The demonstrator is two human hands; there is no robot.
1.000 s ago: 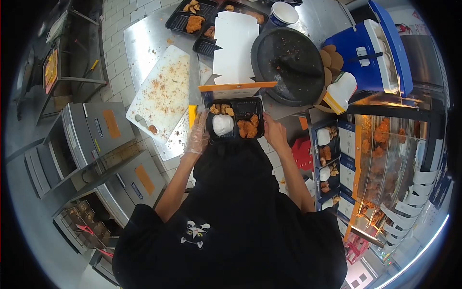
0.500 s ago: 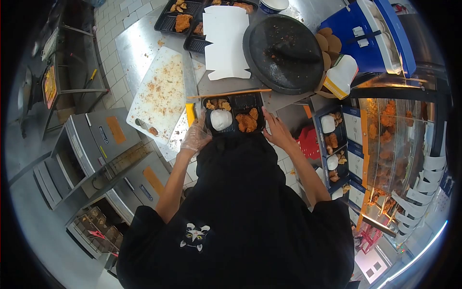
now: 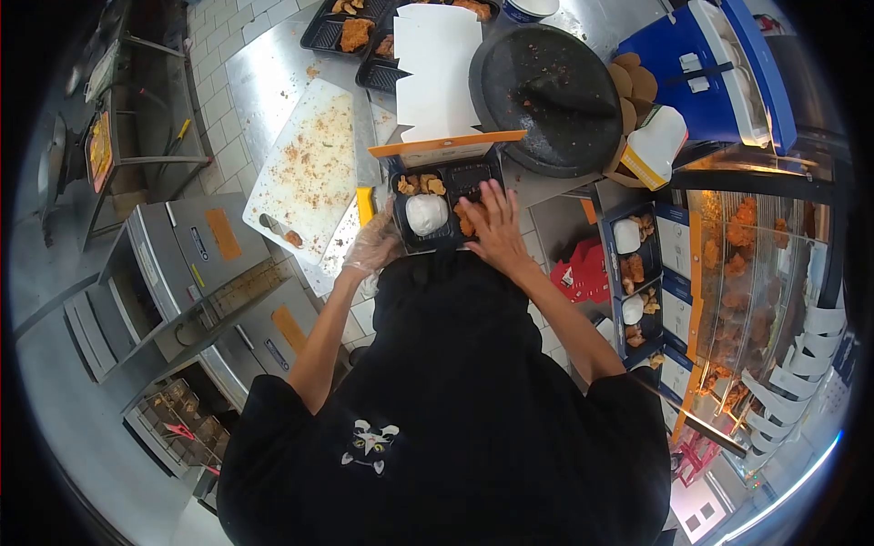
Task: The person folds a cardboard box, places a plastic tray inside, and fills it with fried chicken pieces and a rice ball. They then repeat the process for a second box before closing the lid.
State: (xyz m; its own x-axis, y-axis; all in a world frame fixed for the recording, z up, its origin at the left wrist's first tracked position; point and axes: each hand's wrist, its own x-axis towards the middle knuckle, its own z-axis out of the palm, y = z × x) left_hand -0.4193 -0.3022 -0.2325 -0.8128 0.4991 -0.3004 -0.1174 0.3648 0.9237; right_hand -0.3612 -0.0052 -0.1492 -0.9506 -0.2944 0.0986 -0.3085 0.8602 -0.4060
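Note:
A cardboard meal box [image 3: 437, 146] with an orange-edged back panel stands against my front. Inside it sits a black compartment tray [image 3: 469, 175] with a white ball of rice [image 3: 426, 215], small fried pieces [image 3: 421, 185] and fried chicken [image 3: 464, 218]. My left hand [image 3: 371, 244], in a clear plastic glove, holds the box's left side. My bare right hand [image 3: 494, 227] lies over the tray's right part, fingers spread, partly covering the fried chicken. Just left of the box is a yellow handle [image 3: 365, 206].
A crumb-covered white cutting board [image 3: 305, 164] lies to the left. Behind the box are an unfolded lid flap [image 3: 439, 64], a round black lid [image 3: 546, 100] and more food trays [image 3: 355, 35]. A blue cooler [image 3: 678, 77] stands back right. Filled meal boxes [image 3: 635, 273] line the right side, beside a heated display [image 3: 737, 273].
My right hand has moved from the box's right edge onto the tray's right part, fingers spreading. The box's back panel now stands more upright. My left hand stays at the left side.

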